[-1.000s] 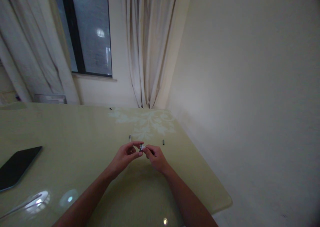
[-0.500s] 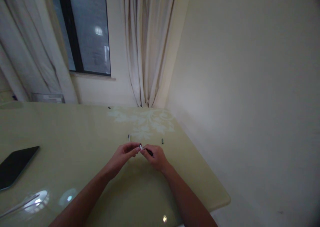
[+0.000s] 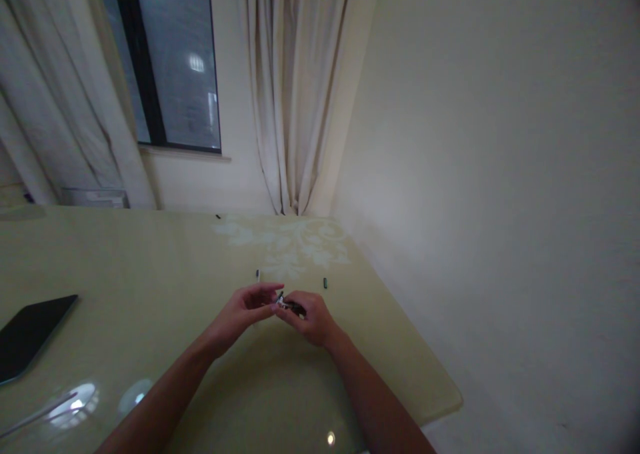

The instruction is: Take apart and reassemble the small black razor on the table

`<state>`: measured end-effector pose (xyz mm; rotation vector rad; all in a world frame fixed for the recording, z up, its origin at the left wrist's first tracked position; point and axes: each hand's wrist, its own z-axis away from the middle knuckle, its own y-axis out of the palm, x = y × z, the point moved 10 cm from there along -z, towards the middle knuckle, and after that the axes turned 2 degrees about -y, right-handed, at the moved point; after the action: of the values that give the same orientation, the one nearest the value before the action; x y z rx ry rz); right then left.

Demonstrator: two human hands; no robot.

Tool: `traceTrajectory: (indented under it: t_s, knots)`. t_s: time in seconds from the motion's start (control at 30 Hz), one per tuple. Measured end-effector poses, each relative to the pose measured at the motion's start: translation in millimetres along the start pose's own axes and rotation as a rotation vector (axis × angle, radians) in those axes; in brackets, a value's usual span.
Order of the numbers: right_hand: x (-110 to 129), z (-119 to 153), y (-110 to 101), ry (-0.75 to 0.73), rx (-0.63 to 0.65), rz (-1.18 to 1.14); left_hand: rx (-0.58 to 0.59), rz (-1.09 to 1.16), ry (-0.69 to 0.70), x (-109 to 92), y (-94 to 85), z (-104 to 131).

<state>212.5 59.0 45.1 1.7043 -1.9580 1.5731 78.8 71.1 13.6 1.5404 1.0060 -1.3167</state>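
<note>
A small dark piece with a white end is held above the table, its exact kind too small to make out. My right hand is closed around its dark part, thumb and index finger towards the left. Close at its white end is my left hand, index finger raised apart from the thumb. The left thumb tip seems to touch the piece; the other left fingers are partly hidden. Just beyond my hands, a thin white stick with a dark tip lies on the table, and a small dark rectangular piece lies to the right.
The glossy pale table has its right edge along a wall. A dark flat tablet-like slab lies at the left, with a slim white rod nearer me. A tiny dark bit lies by the far edge, before the curtain.
My left index finger has lifted away from its pinch with the thumb, leaving a gap. More of the piece in my right hand now shows, and it appears turned slightly.
</note>
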Motion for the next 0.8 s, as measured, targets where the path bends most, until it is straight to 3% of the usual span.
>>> traceTrajectory:
  t_s: [0.2,0.5,0.8]
  knots:
    - [-4.0,-0.5,5.2,0.013,0.036,-0.088,0.094,0.020,-0.010,-3.7,7.0,3.4]
    - [-4.9,1.6,14.7,0.024,0.105,-0.152,-0.014,0.030,0.019,3.6,3.8,-0.8]
    - [-6.4,1.9,18.9,0.065,0.148,-0.243,0.032,0.025,0.018,1.6,4.0,-0.9]
